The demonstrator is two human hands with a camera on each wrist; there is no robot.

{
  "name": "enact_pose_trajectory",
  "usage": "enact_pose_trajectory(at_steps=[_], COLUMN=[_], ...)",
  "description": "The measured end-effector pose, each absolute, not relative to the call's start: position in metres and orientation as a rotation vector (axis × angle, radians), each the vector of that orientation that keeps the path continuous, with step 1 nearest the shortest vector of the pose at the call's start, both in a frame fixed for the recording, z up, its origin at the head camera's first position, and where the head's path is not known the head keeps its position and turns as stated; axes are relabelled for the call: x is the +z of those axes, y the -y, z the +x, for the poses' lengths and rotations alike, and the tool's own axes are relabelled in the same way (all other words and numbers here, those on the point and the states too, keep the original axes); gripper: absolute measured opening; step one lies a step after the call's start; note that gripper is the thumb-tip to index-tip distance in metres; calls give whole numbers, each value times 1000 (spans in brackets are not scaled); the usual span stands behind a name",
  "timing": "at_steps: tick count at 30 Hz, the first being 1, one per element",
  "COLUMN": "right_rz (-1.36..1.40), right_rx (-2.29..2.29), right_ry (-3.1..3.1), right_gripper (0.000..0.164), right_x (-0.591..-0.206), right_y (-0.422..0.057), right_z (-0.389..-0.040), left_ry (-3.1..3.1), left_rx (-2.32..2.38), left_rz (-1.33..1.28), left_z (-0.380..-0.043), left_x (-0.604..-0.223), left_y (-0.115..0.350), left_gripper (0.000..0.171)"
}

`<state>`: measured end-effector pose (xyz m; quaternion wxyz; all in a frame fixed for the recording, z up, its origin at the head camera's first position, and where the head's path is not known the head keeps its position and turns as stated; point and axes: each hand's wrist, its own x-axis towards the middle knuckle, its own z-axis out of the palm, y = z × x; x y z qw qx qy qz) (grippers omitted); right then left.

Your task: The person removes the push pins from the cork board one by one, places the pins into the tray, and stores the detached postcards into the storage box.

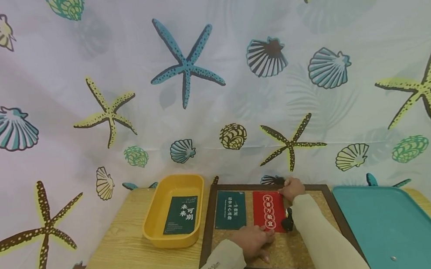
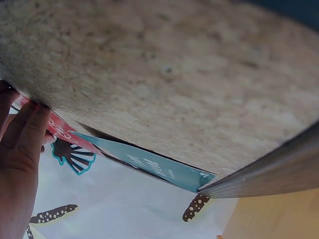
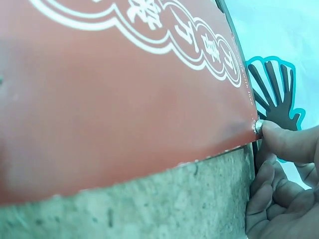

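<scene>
A red card [image 1: 261,217] with white characters lies on a dark-framed cork board [image 1: 287,252]. My right hand [image 1: 293,188] is at the card's top right corner. There, in the right wrist view, its thumb presses a small silver thumbtack [image 3: 258,127], other fingers curled below. My left hand [image 1: 250,241] rests on the card's lower edge with fingers extended, also seen in the left wrist view. To the left on the board is a green card [image 1: 230,209] with white writing; in the left wrist view, one end stands slightly off the cork.
Left of the board stands a yellow basket [image 1: 149,207] holding another dark green card [image 1: 181,217]. A teal tray [image 1: 385,213] lies to the right, with a small silver piece [image 1: 393,258] on it. Behind the table hangs a curtain [image 1: 221,116] printed with shells and starfish.
</scene>
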<state>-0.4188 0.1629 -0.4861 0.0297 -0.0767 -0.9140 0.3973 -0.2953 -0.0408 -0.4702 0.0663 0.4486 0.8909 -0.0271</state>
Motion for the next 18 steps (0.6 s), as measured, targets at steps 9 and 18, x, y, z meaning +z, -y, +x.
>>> enact_pose_trajectory(at_steps=[9,18], right_rz=[-245,-196], right_rx=[1289,1443], right_ry=[2786,2720], right_gripper=[35,41], right_x=[-486,-486], right_y=[-165,-170], right_z=[-417,-417], left_ry=[-2689,-2700], left_rx=[-122,-125], left_rz=[1401,1401], left_z=[-295,-294], left_x=[-472,-471], left_y=[41,40], left_gripper=[59,58])
